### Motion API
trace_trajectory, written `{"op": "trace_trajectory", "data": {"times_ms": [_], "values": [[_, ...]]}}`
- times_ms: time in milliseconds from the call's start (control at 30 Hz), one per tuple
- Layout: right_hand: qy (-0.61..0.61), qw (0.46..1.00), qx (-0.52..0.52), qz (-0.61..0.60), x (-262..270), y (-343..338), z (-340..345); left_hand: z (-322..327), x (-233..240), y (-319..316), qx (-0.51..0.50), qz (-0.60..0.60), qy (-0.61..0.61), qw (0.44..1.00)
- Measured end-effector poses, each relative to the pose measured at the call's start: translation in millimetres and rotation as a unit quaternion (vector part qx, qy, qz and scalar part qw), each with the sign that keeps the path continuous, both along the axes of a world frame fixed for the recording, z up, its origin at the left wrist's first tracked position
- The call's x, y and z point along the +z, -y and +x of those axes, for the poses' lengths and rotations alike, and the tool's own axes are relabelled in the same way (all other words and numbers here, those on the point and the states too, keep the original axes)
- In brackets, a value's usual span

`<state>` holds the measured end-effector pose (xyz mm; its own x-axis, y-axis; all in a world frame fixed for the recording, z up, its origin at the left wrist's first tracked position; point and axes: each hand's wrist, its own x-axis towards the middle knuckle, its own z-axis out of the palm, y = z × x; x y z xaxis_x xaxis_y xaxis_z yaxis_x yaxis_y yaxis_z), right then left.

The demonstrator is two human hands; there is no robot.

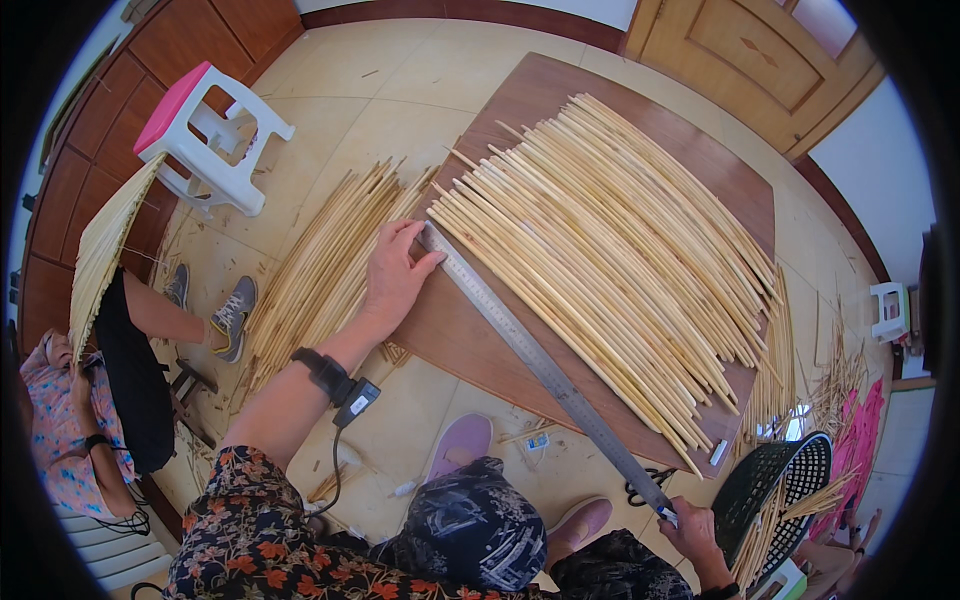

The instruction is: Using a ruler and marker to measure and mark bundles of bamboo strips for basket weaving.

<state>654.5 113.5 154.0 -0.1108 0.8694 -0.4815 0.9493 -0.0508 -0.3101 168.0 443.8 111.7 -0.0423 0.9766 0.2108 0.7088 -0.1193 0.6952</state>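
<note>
A long metal ruler (525, 341) lies diagonally along the near edge of a brown wooden board (442, 330). My left hand (401, 274) pinches the ruler's far left end between thumb and fingers. At its lower right end is my right hand (691, 529), closed around what looks like a pen (666, 514) with a blue part, close to or touching the ruler. Beside the ruler, a wide layer of peeled plant stalks (600, 255) lies side by side on the board. A small white object (718, 452) rests at the board's right corner.
More stalks (330, 262) lie on the tiled floor at left, near a pink-topped white stool (217, 135). A seated person (82, 427) holds a woven stalk piece (112, 247). Black scissors (649, 484) lie by the board. A dark green basket (757, 495) holding stalks stands at right.
</note>
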Motion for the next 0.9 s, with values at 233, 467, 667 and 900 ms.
{"op": "trace_trajectory", "data": {"times_ms": [233, 467, 667, 900], "values": [[-0.006, 1.000, -0.029, 0.008, 2.7, 1.6, 3.2, 5.7, 12.4, 2.0, -0.037, 0.008, 0.017, 0.999], [0.014, 0.999, -0.022, -0.031, 10.9, -4.1, 10.8, 14.4, 19.4, 1.4, -0.120, 0.114, -0.176, 0.970], [0.003, 0.999, -0.023, -0.033, 15.1, -10.7, 15.1, 26.5, 3.5, -7.4, -0.149, 0.128, -0.217, 0.956], [0.013, 1.000, -0.004, -0.024, 11.8, -13.5, 15.9, 30.5, -4.5, -13.3, -0.148, 0.139, -0.250, 0.947]]}}
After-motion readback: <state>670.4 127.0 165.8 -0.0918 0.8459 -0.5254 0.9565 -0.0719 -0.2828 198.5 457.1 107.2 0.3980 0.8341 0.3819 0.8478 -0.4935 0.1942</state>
